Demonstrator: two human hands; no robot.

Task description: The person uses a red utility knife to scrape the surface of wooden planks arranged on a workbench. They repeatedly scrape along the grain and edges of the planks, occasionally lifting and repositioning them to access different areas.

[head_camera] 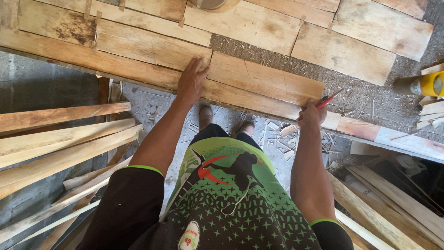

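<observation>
This is a wood workshop. Flat wooden boards [259, 78] lie side by side on the work surface [360, 99], which is covered in sawdust. Long wood strips [60, 139] are piled on the left, and more planks [397, 199] lean on the right. Wood chips [277, 134] lie scattered on the gray floor [148, 104].

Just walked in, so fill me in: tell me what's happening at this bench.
A person stands at a workbench covered with wooden boards. The left hand lies flat on a long board, pressing it down. The right hand holds a red pencil at that board's near edge. Loose wooden slats are stacked to the left, and a yellow tool lies at the right.
</observation>
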